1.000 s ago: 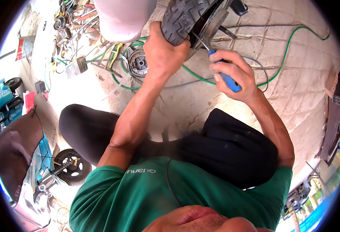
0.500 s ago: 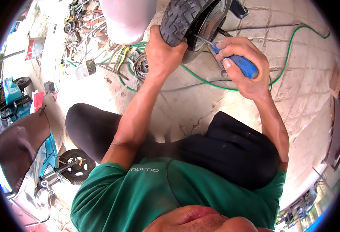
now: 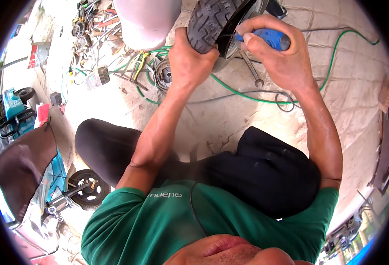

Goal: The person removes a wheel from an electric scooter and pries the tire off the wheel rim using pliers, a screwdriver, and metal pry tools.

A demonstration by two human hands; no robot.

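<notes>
A small black tyre (image 3: 208, 24) with chunky tread stands at the top of the view, on a wheel whose metal rim faces right. My left hand (image 3: 190, 64) is closed round the near edge of the tyre, thumb on the tread and fingers at its right edge. In my closed right hand (image 3: 285, 64) is a screwdriver (image 3: 274, 39) with a blue handle. Its shaft points left toward the gap between tyre and rim. My fingers hide part of the shaft, and I cannot make out where its tip touches.
An open-ended spanner (image 3: 252, 70) lies right of the wheel. A green hose (image 3: 238, 93) and a dark cable cross the floor. Pliers, a round metal hub part (image 3: 163, 74) and several tools (image 3: 99, 26) lie left, beside a pale pink container (image 3: 148, 22). A blue vehicle (image 3: 15, 104) stands far left.
My right hand has moved farther from me with the screwdriver, closer against the rim. The spanner and a loop of cable now show. My left hand stays on the tyre, which has shifted slightly.
</notes>
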